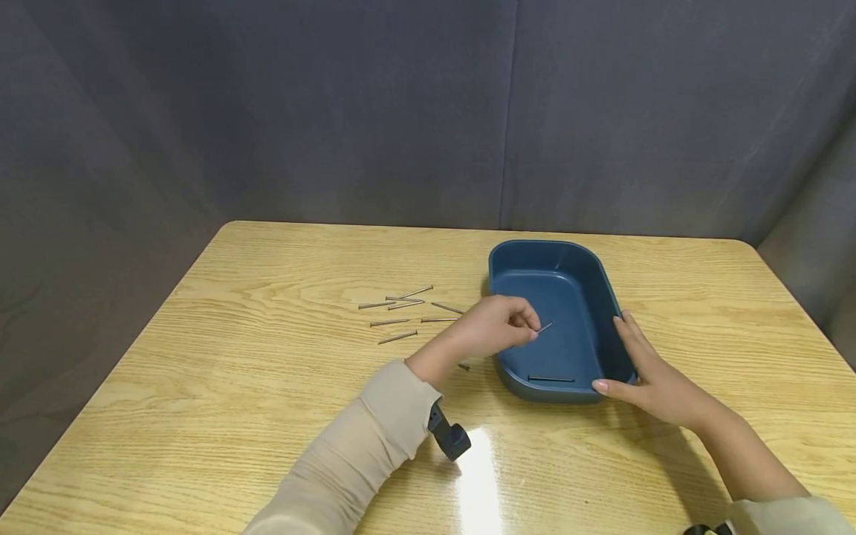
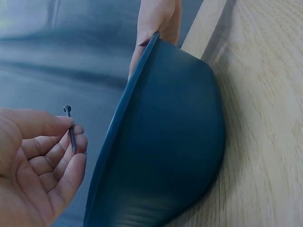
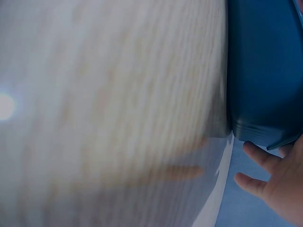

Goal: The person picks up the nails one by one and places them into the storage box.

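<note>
A nail (image 1: pixel 545 327) is pinched between the thumb and fingers of my left hand (image 1: pixel 498 325), above the inside of a blue plastic bin (image 1: pixel 535 290). In the left wrist view the nail (image 2: pixel 71 130) points its head up and its tip down, apart from the bin wall (image 2: pixel 165 132). One nail (image 1: pixel 551 380) lies on the bin floor at the near end. My right hand (image 1: pixel 658 383) rests against the bin's near right corner, thumb on the near rim and fingers along the right side. In the right wrist view its fingers (image 3: pixel 258 156) are spread and fairly straight.
Several loose nails (image 1: pixel 397 337) lie on the wooden table (image 1: pixel 234 357) to the left of the bin, a few partly hidden by my left hand and forearm. Grey curtain (image 1: pixel 334 111) hangs behind the table's back edge.
</note>
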Tool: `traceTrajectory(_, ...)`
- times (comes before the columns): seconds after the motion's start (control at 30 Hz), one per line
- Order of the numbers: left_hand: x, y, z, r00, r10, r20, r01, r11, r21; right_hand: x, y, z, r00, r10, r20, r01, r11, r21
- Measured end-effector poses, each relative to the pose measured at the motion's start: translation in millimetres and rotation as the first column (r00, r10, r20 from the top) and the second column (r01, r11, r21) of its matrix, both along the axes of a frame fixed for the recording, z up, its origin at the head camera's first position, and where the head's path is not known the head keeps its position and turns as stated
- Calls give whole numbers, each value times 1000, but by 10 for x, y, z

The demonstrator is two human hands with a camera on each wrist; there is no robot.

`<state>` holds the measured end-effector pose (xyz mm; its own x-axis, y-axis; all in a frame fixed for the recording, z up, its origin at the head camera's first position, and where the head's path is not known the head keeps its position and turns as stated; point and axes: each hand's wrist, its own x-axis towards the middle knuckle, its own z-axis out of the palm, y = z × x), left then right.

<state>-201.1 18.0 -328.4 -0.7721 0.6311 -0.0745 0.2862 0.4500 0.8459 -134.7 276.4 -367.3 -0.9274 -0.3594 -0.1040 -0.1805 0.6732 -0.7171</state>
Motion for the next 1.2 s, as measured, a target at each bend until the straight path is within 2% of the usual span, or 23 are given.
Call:
traceTrajectory(0.63,-7,160,-40,998,-56,-42,52,994,-99,6,0,-2,1000,2,-1,-2,1000,6)
traceTrajectory(1.0,-32,253,-118,994,-71,-81,58,987,-152,3,-1,-6,1000,6,4,-6,1000,1)
traceTrajectory(1.2,-43,287,-111,991,-96,-92,80,982,-169,5,-5,-4,1000,5,3,-5,1000,7)
